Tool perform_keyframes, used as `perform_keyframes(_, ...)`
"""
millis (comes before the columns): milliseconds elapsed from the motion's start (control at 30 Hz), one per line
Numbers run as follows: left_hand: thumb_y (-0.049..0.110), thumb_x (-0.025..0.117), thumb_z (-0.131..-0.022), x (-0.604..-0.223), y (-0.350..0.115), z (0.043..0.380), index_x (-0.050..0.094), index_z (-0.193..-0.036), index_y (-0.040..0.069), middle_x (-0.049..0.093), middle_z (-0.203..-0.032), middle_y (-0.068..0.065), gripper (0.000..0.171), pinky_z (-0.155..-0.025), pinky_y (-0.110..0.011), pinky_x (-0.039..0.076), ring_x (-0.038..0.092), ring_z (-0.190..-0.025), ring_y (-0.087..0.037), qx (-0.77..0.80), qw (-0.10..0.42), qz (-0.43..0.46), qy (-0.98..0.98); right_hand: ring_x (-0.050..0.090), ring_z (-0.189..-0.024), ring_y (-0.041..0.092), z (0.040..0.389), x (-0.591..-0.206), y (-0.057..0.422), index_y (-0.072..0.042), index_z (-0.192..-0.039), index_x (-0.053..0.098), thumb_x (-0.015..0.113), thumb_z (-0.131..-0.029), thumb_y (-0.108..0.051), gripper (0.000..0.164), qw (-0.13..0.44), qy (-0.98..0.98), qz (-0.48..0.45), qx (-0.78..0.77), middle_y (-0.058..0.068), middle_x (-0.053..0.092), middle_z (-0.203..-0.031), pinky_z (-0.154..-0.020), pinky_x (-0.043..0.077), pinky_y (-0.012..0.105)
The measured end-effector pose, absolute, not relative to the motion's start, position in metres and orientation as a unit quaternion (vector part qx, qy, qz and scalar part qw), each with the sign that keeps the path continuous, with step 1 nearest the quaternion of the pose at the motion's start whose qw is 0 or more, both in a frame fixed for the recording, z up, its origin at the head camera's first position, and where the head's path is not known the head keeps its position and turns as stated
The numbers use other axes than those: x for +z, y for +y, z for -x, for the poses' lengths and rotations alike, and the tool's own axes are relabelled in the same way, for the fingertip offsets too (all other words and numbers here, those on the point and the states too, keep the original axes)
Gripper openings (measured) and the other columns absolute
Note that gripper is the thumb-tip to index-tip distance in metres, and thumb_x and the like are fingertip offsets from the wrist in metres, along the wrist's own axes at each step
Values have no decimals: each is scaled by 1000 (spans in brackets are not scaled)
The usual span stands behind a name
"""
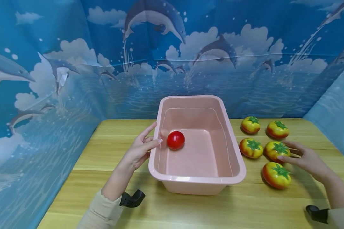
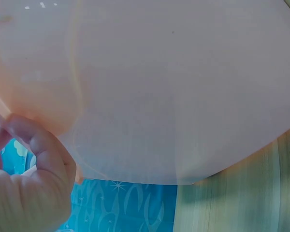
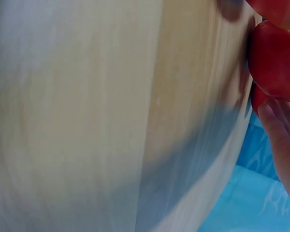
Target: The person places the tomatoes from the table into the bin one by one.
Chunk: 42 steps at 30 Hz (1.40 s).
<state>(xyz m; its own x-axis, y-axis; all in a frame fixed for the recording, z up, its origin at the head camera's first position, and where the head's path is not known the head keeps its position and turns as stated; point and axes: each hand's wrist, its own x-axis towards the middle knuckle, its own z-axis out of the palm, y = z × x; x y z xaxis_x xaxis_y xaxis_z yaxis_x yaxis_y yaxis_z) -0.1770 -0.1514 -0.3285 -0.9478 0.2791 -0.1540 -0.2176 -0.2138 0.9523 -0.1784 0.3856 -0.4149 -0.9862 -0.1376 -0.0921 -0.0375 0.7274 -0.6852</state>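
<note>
A pink plastic tub [image 1: 200, 180] stands on the table, with a smooth red tomato [image 1: 175, 140] inside near its left wall. My left hand [image 1: 139, 149] holds the tub's left rim, thumb over the top and fingers outside; in the left wrist view the curled fingers [image 2: 38, 142] are at the rim. To the right of the tub lie several yellow-red toy tomatoes with green leaf tops. My right hand [image 1: 306, 159] grips the middle right tomato [image 1: 276, 151], thumb on its near side and fingers on the far side. In the right wrist view red tomato undersides [image 3: 275, 60] show beside the fingers.
Next to the gripped tomato are a left neighbour [image 1: 251, 148], a nearer one [image 1: 276, 175], and two farther back, one left [image 1: 250, 125] and one right [image 1: 277, 129]. The wooden table [image 1: 103, 159] meets a blue dolphin-print curtain [image 1: 126, 95] behind and at both sides.
</note>
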Motion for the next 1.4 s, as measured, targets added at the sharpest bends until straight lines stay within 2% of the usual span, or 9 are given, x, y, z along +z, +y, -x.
perform_keyframes(267, 0, 56, -88, -329, -152, 177, 26, -148, 21, 60, -110, -8, 71, -79, -44, 54, 64, -89, -18, 779, 158, -27, 607, 35, -114, 53, 181, -417, 384, 3, -145, 22, 61, -90, -27, 74, 52, 927, 48, -369, 38, 25, -139, -66, 41, 9)
perform_keyframes(367, 0, 56, -88, -329, -152, 177, 25, -148, 21, 60, -112, -9, 71, -79, -44, 53, 64, -90, -19, 779, 158, -29, 607, 48, -108, 20, 181, -418, 385, 2, -144, 25, 62, -90, -28, 73, 45, 929, 43, -365, 37, 29, -137, -65, 41, 8)
perform_keyframes(467, 0, 56, -88, -329, -152, 177, 25, -148, 21, 59, -114, -10, 71, -79, -44, 53, 64, -91, -19, 778, 159, -31, 607, 37, -95, -12, 181, -419, 385, 2, -144, 27, 62, -89, -29, 72, 42, 930, 39, -364, 36, 32, -135, -65, 41, 8)
perform_keyframes(533, 0, 56, -88, -329, -152, 177, 24, -148, 21, 58, -117, -12, 71, -79, -44, 53, 64, -91, -20, 778, 160, -31, 606, 30, -92, -17, 181, -418, 385, 1, -144, 27, 62, -90, -29, 71, 44, 929, 37, -366, 37, 32, -135, -65, 41, 8)
perform_keyframes(667, 1, 56, -89, -329, -152, 177, 25, -148, 22, 56, -120, -13, 71, -79, -44, 53, 64, -93, -20, 779, 163, -29, 605, 48, -107, 18, 182, -414, 385, 3, -145, 23, 60, -91, -31, 73, 52, 928, 26, -368, 39, 29, -136, -68, 45, 16)
perform_keyframes(767, 2, 56, -89, -329, -152, 178, 25, -148, 23, 56, -120, -13, 70, -79, -44, 53, 64, -93, -20, 780, 164, -27, 604, 33, -114, 53, 182, -409, 384, 7, -144, 19, 58, -92, -33, 76, 57, 926, 17, -374, 42, 24, -136, -78, 49, 38)
perform_keyframes(867, 1, 55, -89, -330, -153, 177, 25, -148, 22, 55, -121, -13, 70, -79, -44, 53, 64, -93, -20, 780, 164, -28, 603, 30, -115, 57, 184, -402, 383, 7, -144, 17, 57, -92, -34, 77, 48, 926, 11, -373, 44, 22, -135, -77, 45, 55)
perform_keyframes(1067, 1, 55, -89, -329, -153, 177, 25, -148, 22, 56, -121, -13, 70, -79, -45, 53, 64, -93, -20, 780, 167, -29, 602, 27, -114, 59, 185, -387, 381, 4, -146, 14, 56, -93, -31, 76, 26, 925, 16, -378, 43, 17, -138, -79, 38, 65)
perform_keyframes(1400, 2, 55, -89, -329, -155, 178, 25, -148, 22, 60, -111, -9, 69, -79, -45, 53, 64, -90, -19, 775, 171, -37, 608, 20, -121, 61, 191, -357, 364, 4, -147, 12, 54, -94, -33, 77, 26, 924, 27, -380, 39, 12, -143, -81, 33, 70)
